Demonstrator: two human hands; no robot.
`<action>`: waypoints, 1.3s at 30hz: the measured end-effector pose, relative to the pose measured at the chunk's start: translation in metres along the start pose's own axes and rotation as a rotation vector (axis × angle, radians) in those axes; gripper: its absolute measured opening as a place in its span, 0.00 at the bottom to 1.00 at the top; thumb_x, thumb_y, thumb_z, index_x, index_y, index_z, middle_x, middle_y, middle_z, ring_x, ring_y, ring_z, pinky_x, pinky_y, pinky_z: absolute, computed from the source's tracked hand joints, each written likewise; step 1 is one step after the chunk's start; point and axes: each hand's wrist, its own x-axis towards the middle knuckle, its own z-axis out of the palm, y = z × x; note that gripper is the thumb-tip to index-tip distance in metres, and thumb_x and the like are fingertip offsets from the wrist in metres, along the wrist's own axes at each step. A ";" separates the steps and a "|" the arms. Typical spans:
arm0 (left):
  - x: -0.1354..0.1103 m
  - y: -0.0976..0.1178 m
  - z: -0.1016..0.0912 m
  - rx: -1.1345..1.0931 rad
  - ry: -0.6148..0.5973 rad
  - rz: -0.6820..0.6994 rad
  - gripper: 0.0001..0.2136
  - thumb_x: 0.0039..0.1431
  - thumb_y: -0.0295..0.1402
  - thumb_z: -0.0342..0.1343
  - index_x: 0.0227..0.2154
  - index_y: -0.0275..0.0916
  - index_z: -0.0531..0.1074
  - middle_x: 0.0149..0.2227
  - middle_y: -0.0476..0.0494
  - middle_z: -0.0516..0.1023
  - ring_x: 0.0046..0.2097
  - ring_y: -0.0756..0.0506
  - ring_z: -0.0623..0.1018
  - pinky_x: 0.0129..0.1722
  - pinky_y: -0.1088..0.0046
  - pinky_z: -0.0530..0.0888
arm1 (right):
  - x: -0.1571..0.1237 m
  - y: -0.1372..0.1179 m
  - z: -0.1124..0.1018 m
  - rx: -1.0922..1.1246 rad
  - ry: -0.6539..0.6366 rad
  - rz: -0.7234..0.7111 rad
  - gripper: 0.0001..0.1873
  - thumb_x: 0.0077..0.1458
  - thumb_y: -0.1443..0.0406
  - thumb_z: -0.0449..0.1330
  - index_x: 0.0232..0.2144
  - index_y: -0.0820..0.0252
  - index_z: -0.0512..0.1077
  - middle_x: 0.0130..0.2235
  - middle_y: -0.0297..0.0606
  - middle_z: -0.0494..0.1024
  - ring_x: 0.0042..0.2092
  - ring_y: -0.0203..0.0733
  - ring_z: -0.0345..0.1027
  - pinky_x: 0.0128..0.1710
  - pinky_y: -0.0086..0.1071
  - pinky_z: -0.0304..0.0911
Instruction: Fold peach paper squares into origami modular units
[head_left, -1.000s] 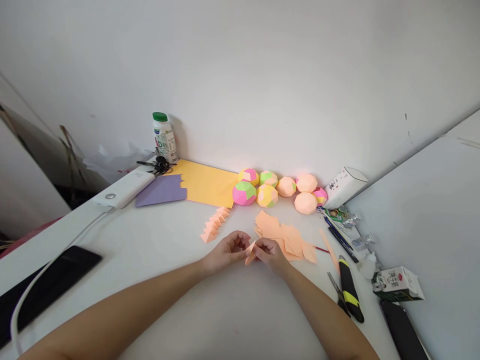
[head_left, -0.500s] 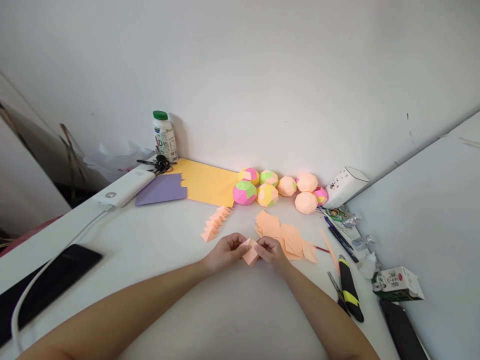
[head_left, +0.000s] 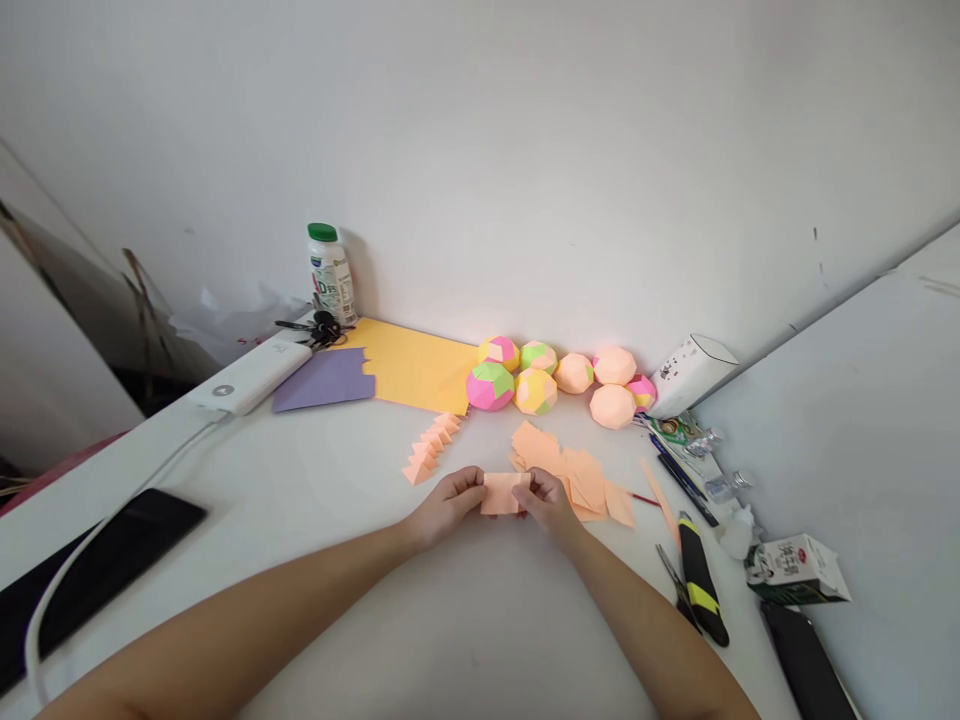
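Note:
Between both hands I hold a small peach piece of paper [head_left: 501, 494], its face turned up as a rectangle. My left hand [head_left: 450, 502] pinches its left edge, thumb on top. On the right edge, my right hand [head_left: 549, 502] grips it the same way, with fingertips partly hidden underneath. Just beyond my right hand lies a loose pile of peach paper pieces [head_left: 577, 475]. A row of folded peach paper units [head_left: 431, 448] stands beyond my left hand. Several faceted paper balls [head_left: 490, 386] in pink, green, yellow and peach sit along the wall.
Yellow paper [head_left: 424, 365] and purple paper [head_left: 326, 380] lie at the back left, near a bottle [head_left: 331, 275], keys [head_left: 324, 328] and a white power strip [head_left: 251, 378]. At right are scissors [head_left: 681, 590], a utility knife [head_left: 701, 580], pens [head_left: 686, 485] and a milk carton [head_left: 796, 570].
The paper in my hands has gone from a diamond-like position to a level rectangle. My hands have moved slightly apart, to its left and right edges.

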 end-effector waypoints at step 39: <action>-0.004 -0.004 0.004 0.376 -0.012 0.148 0.16 0.57 0.39 0.48 0.45 0.39 0.70 0.26 0.49 0.68 0.26 0.50 0.66 0.26 0.75 0.64 | 0.000 0.004 -0.001 -0.085 -0.052 0.004 0.13 0.48 0.57 0.61 0.26 0.61 0.67 0.23 0.30 0.65 0.25 0.33 0.59 0.25 0.27 0.57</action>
